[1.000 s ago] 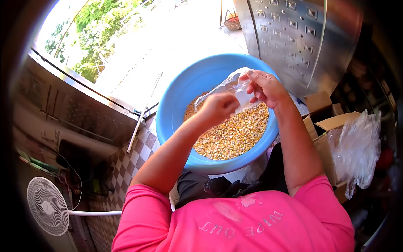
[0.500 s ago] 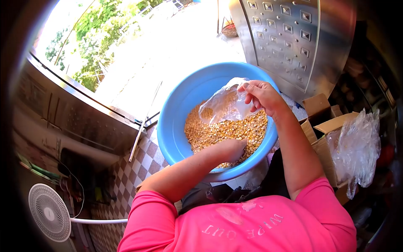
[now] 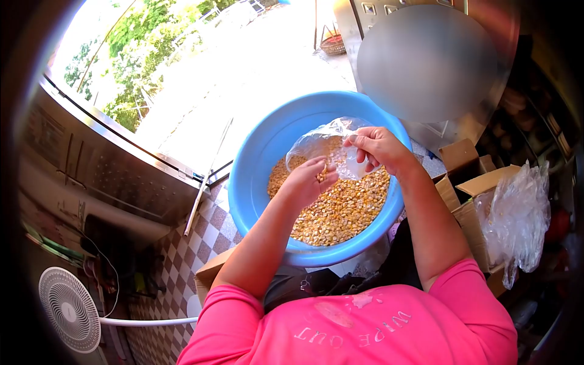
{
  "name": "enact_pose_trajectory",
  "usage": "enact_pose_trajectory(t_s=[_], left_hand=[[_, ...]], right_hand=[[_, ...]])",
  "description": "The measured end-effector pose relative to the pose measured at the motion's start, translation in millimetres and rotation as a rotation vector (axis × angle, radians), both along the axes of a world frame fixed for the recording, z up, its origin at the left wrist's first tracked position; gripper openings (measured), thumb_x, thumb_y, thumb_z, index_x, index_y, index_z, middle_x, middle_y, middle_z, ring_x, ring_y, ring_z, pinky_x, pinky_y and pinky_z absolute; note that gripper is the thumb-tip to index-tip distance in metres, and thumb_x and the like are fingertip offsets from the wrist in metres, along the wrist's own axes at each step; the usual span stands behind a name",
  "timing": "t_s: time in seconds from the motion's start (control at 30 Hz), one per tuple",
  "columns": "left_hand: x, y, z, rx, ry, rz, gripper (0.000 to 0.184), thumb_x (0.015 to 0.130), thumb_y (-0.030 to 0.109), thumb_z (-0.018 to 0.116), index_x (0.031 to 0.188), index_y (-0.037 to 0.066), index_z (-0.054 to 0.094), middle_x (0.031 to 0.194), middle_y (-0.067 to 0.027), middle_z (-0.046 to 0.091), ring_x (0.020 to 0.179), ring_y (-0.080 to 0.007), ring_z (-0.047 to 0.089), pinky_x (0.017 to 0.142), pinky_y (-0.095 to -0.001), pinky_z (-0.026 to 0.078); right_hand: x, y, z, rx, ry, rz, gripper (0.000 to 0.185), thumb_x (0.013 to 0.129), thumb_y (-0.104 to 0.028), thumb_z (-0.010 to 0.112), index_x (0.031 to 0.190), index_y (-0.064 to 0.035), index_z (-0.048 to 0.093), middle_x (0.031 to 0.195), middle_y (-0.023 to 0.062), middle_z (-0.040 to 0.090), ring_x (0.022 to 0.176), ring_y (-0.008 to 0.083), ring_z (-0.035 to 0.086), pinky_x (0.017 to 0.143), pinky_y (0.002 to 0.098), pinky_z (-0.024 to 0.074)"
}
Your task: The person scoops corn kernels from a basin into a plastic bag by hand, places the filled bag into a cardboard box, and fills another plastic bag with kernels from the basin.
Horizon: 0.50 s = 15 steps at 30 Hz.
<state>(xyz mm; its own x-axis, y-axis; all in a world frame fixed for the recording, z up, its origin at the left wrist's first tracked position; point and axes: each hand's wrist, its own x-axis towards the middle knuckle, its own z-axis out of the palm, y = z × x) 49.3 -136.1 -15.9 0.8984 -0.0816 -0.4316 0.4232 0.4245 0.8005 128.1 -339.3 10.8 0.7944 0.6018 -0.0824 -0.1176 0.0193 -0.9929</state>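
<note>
A blue plastic basin (image 3: pixel 248 201) holds a heap of yellow corn kernels (image 3: pixel 340 210). Above the heap, my right hand (image 3: pixel 380 149) pinches the rim of a clear plastic bag (image 3: pixel 325 132) between thumb and fingers. The bag hangs over the kernels, its mouth spread toward my left hand (image 3: pixel 310 181). That hand is cupped, with some corn kernels showing between its curled fingers. It is beside the bag's opening; whether it touches the plastic I cannot tell.
Cardboard boxes (image 3: pixel 468 204) stand on the right, with crumpled clear plastic bags (image 3: pixel 517 213) over them. A white fan (image 3: pixel 70 309) is at lower left. A metal door (image 3: pixel 359 18), partly covered by a blurred grey oval, stands beyond the basin. A stick (image 3: pixel 201 198) leans at the doorway.
My left hand has come up out of the corn with kernels in it and moved to the bag's mouth. My right hand, still gripping the bag, has dropped slightly.
</note>
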Motion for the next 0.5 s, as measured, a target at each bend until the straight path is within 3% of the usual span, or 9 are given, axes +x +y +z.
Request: enact_pose_trajectory(t_s=[0.03,0.07,0.3,0.37,0.4,0.47,0.5], left_hand=[[0,-4,3,-0.16,-0.035,0.162,0.04,0.093,0.012,0.046,0.128,-0.003,0.034,0.105,-0.0173,0.051,0.092,-0.0225,0.057,0.074,-0.0293,0.052],[5,8,-9,-0.243,-0.096,0.121,0.051,0.092,0.009,0.045,0.137,-0.002,0.022,0.124,-0.0226,0.04,0.115,-0.0333,0.046,0.097,-0.0381,0.043],[3,-7,3,-0.003,-0.284,0.114,0.052,0.092,0.009,0.046,0.138,0.002,0.024,0.129,-0.0144,0.041,0.117,-0.0229,0.045,0.097,-0.0375,0.041],[3,-10,3,0.102,-0.306,0.117,0.04,0.091,0.013,0.049,0.129,0.003,0.042,0.121,-0.0099,0.05,0.107,-0.0191,0.053,0.088,-0.0346,0.046],[2,-7,3,0.1,-0.304,0.115,0.04,0.091,0.013,0.049,0.129,0.003,0.042,0.121,-0.0099,0.05,0.107,-0.0191,0.053,0.088,-0.0346,0.046],[1,0,4,0.367,-0.153,-0.254,0.024,0.09,0.016,0.052,0.11,0.004,0.057,0.101,-0.0063,0.061,0.091,-0.0179,0.06,0.077,-0.0323,0.05],[0,-2,3,0.366,-0.151,-0.256,0.024,0.09,0.016,0.052,0.11,0.004,0.057,0.101,-0.0063,0.061,0.091,-0.0179,0.06,0.077,-0.0323,0.05]], right_hand=[[0,0,-1,-0.002,-0.004,0.004,0.024,0.089,-0.027,0.056,0.09,-0.0054,0.065,0.06,0.0009,0.054,0.044,0.0047,0.044,0.042,0.0225,0.0445],[-1,0,-1,-0.003,-0.007,0.007,0.024,0.087,-0.028,0.057,0.09,-0.0064,0.066,0.061,0.0014,0.055,0.047,0.0059,0.045,0.043,0.024,0.0448],[-2,0,-1,0.015,-0.009,0.016,0.023,0.087,-0.028,0.057,0.089,-0.0066,0.066,0.06,0.0011,0.055,0.047,0.0058,0.045,0.044,0.0233,0.0445],[-1,-1,-1,0.02,-0.015,0.008,0.024,0.09,-0.027,0.055,0.091,-0.0046,0.065,0.06,0.0004,0.054,0.042,0.0035,0.043,0.04,0.0206,0.0435],[0,-1,-1,0.018,-0.013,0.007,0.024,0.09,-0.027,0.055,0.091,-0.0046,0.065,0.06,0.0004,0.054,0.042,0.0035,0.043,0.04,0.0206,0.0435],[1,-2,-3,0.033,-0.02,-0.007,0.023,0.087,-0.028,0.057,0.089,-0.0069,0.066,0.06,0.0012,0.054,0.047,0.0057,0.045,0.042,0.023,0.0438],[1,-3,-3,0.032,-0.017,-0.008,0.023,0.087,-0.028,0.057,0.089,-0.0069,0.066,0.06,0.0012,0.054,0.047,0.0057,0.045,0.042,0.023,0.0438]])
